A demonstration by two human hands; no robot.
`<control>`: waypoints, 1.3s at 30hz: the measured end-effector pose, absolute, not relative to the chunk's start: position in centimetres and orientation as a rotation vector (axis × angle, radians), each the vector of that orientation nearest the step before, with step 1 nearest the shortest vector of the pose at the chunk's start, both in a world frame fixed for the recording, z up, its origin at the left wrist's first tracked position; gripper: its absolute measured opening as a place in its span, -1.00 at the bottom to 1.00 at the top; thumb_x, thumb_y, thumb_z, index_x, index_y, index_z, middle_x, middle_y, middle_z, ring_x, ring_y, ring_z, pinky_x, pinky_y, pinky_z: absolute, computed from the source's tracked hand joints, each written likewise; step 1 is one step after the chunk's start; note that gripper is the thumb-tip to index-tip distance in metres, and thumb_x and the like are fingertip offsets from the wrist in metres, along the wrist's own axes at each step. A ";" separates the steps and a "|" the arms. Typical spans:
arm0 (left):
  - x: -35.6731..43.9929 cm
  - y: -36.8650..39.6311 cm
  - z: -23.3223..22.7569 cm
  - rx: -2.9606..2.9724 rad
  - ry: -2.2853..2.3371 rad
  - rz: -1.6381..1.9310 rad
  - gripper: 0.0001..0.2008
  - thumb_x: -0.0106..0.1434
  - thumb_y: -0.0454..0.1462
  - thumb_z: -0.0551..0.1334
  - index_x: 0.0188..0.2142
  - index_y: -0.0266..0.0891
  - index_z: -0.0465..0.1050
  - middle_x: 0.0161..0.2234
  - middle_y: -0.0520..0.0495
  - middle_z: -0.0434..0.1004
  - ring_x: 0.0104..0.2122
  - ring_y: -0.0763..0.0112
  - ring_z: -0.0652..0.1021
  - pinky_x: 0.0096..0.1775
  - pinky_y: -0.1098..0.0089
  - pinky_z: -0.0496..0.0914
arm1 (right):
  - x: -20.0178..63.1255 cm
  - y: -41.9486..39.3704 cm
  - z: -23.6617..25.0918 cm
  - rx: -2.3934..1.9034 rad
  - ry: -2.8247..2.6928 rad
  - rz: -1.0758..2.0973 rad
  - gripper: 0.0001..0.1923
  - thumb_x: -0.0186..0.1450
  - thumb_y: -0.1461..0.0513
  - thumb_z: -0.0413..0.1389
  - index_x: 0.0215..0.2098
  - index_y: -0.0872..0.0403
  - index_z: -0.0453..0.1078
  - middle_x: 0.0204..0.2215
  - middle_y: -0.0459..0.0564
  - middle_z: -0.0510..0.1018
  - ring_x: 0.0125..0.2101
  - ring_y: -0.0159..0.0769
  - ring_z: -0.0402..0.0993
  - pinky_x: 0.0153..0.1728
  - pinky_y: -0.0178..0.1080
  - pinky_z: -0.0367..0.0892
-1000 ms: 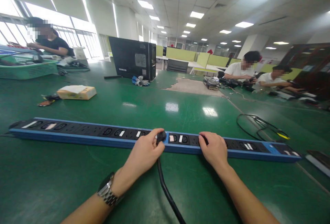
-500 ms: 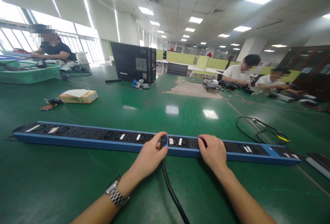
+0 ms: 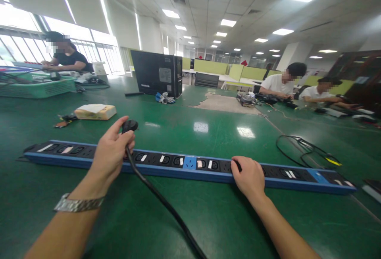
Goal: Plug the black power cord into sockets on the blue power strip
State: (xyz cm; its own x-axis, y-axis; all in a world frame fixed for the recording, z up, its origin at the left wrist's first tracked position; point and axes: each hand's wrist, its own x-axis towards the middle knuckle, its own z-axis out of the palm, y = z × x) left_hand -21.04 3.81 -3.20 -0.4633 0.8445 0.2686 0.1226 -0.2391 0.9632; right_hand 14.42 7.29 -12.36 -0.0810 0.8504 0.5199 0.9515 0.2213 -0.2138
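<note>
A long blue and black power strip [image 3: 166, 170] lies across the green table in front of me, with many sockets and white stickers along its top. My left hand [image 3: 111, 149] pinches a black power plug [image 3: 130, 125], raised above the left half of the strip and apart from its sockets. From the plug a thick black cable [image 3: 166, 203] runs down to the bottom edge of the view. My right hand [image 3: 249, 177] is closed over the strip right of its middle, the thumb and fingers gripping its edges. A blue socket [image 3: 189, 163] shows between my hands.
Beyond the strip stand a tissue pack [image 3: 95, 112], a black computer case [image 3: 156, 72] and gloves [image 3: 165, 98]. A green basket [image 3: 56, 88] is at far left, a coiled black cable [image 3: 297, 147] at right. Several people sit around the table's far sides.
My left hand has lifted the plug off the strip's middle and carried it left and up, uncovering the blue socket. My right hand has stayed on the strip.
</note>
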 end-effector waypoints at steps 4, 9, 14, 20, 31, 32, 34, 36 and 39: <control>-25.3 3.2 -5.1 1.161 1.574 1.266 -0.32 0.06 -0.19 0.25 0.19 -0.26 0.23 -0.65 0.16 0.18 -0.66 0.53 0.20 -0.62 0.54 0.06 | 14.5 7.4 -12.4 -1.672 -1.951 -0.246 -0.74 0.30 0.16 -0.03 -0.25 0.02 0.48 -0.25 -0.05 0.61 -0.20 -0.22 0.45 -0.10 -0.17 0.15; -24.3 2.2 -5.9 1.340 1.633 1.096 -0.43 0.06 -0.15 0.22 0.09 -0.24 0.36 -0.65 0.13 0.24 -0.64 0.47 0.25 -0.62 0.51 0.08 | 14.5 7.3 -12.3 -1.662 -1.964 -0.256 -0.73 0.30 0.15 -0.04 -0.25 0.03 0.48 -0.26 -0.03 0.61 -0.20 -0.21 0.45 -0.12 -0.17 0.17; -22.2 2.2 -5.6 1.524 1.693 1.026 -0.47 0.06 -0.16 0.16 0.03 -0.27 0.42 -0.56 0.05 0.45 -0.54 0.33 0.45 -0.49 0.41 0.32 | 14.3 7.1 -12.1 -1.686 -1.965 -0.260 -0.73 0.31 0.15 -0.05 -0.24 0.02 0.48 -0.25 -0.05 0.61 -0.19 -0.21 0.45 -0.11 -0.16 0.18; -22.6 2.3 -6.5 1.815 1.980 0.832 -0.43 0.16 -0.12 0.05 0.14 -0.27 0.35 0.02 -0.14 0.51 0.01 0.16 0.49 0.08 0.26 0.28 | 14.4 7.1 -12.2 -1.683 -1.966 -0.266 -0.73 0.31 0.16 -0.04 -0.23 0.03 0.48 -0.25 -0.04 0.61 -0.20 -0.21 0.46 -0.11 -0.17 0.19; -22.1 2.6 -7.1 1.903 1.967 0.778 -0.41 0.18 -0.13 0.02 0.18 -0.27 0.30 0.04 -0.10 0.51 0.00 0.20 0.51 0.06 0.33 0.31 | 14.3 7.1 -12.1 -1.718 -1.965 -0.249 -0.72 0.31 0.15 -0.05 -0.22 0.03 0.48 -0.24 -0.04 0.60 -0.19 -0.21 0.45 -0.10 -0.17 0.19; -22.0 2.6 -7.2 1.901 1.994 0.749 -0.41 0.18 -0.13 0.02 0.18 -0.25 0.30 0.03 -0.10 0.51 -0.01 0.19 0.51 0.05 0.32 0.32 | 14.3 7.1 -12.1 -1.718 -1.967 -0.247 -0.72 0.31 0.15 -0.05 -0.22 0.04 0.48 -0.24 -0.04 0.60 -0.19 -0.21 0.45 -0.10 -0.17 0.19; -21.6 2.6 -7.2 1.909 2.067 0.650 -0.42 0.19 -0.14 0.01 0.20 -0.20 0.28 0.02 -0.12 0.52 -0.01 0.16 0.52 0.03 0.28 0.33 | 14.3 7.1 -12.1 -1.716 -1.966 -0.244 -0.72 0.31 0.15 -0.04 -0.22 0.04 0.48 -0.23 -0.05 0.60 -0.19 -0.21 0.45 -0.09 -0.17 0.19; -21.3 2.5 -6.9 1.918 2.137 0.545 -0.43 0.21 -0.16 0.00 0.21 -0.15 0.26 0.01 -0.15 0.52 -0.01 0.13 0.51 0.00 0.24 0.34 | 14.3 7.1 -12.1 -1.715 -1.962 -0.240 -0.72 0.31 0.15 -0.04 -0.22 0.03 0.48 -0.24 -0.05 0.60 -0.18 -0.22 0.45 -0.09 -0.17 0.19; -21.1 2.5 -6.6 1.905 2.187 0.471 -0.44 0.20 -0.16 0.01 0.21 -0.11 0.26 -0.02 -0.17 0.54 -0.05 0.08 0.53 -0.09 0.22 0.36 | 14.3 7.1 -12.0 -1.714 -1.961 -0.236 -0.73 0.31 0.15 -0.04 -0.22 0.03 0.48 -0.24 -0.05 0.60 -0.18 -0.22 0.45 -0.09 -0.18 0.18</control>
